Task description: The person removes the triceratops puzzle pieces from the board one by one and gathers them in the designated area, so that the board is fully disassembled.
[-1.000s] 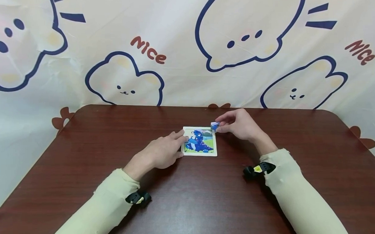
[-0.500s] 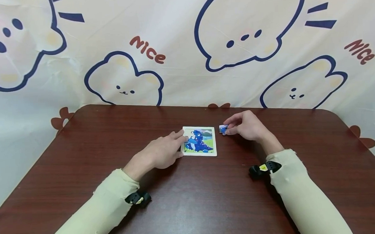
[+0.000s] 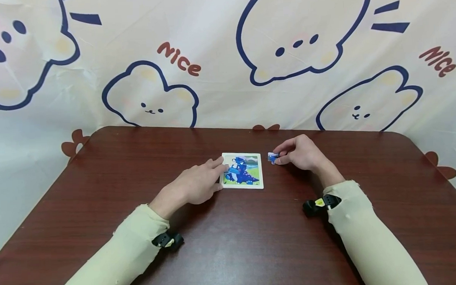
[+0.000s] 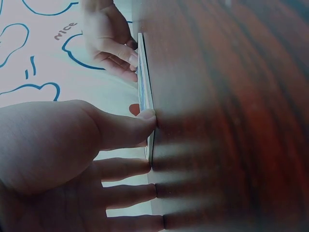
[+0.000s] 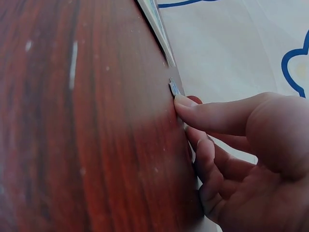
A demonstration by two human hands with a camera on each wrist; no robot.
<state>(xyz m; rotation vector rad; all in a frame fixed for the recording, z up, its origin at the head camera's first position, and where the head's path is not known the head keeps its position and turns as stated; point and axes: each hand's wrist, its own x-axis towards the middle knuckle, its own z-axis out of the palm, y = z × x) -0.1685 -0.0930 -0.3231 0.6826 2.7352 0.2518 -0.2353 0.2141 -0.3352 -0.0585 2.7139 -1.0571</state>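
A square jigsaw puzzle with a white frame (image 3: 261,175) and a blue dinosaur picture lies flat on the table. My left hand (image 3: 195,184) rests at its left side, fingers stretched out. In the left wrist view the thumb of the left hand (image 4: 63,145) touches the puzzle's edge (image 4: 148,104), and the straight fingertips reach the tabletop. Just right of the frame, my right hand (image 3: 303,154) pinches a small blue and white puzzle piece (image 3: 272,157). Seen from the right wrist, thumb and fingers hold the piece (image 5: 173,88) low at the tabletop, apart from the frame.
The dark brown wooden table (image 3: 231,243) has a rounded far edge. Behind it hangs a white curtain (image 3: 219,101) with blue cartoon outlines and red lettering. A black wrist camera (image 3: 171,241) sits at each sleeve cuff.
My right hand has carried the puzzle piece from the frame's upper right corner a short way right, and has stayed nearly still since half a second ago. The left hand has not moved.
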